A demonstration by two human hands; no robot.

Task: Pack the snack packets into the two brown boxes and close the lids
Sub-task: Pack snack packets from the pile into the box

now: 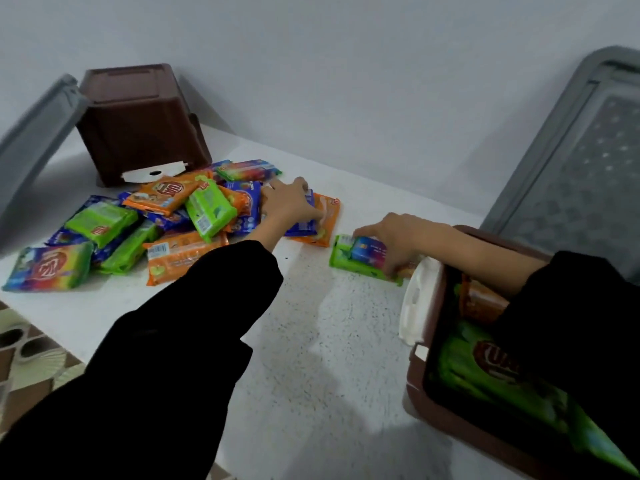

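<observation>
The right hand [391,240] grips a stack of packets [360,258] with its fingers curled over the top and the thumb at the near side; the stack has a green packet beneath and a blue-and-pink one above, and it rests on the bench [311,358] just beside the near brown box [446,424]. The left hand [291,202] reaches to the right end of the pile of packets [138,223] and lies over a blue packet [304,225], which sits on an orange packet [329,220]; whether it grips or only presses cannot be told. Both arms wear black sleeves [194,323].

The near brown box stands open at the bench's near right corner with green and orange packets already inside; a white latch [415,299] is on its left wall and its grey lid [571,174] stands up behind it. The pile lies toward the far left of the bench; behind it, near the wall, the far brown box [142,123] is tipped over, with its grey lid [34,133] hanging open to the left.
</observation>
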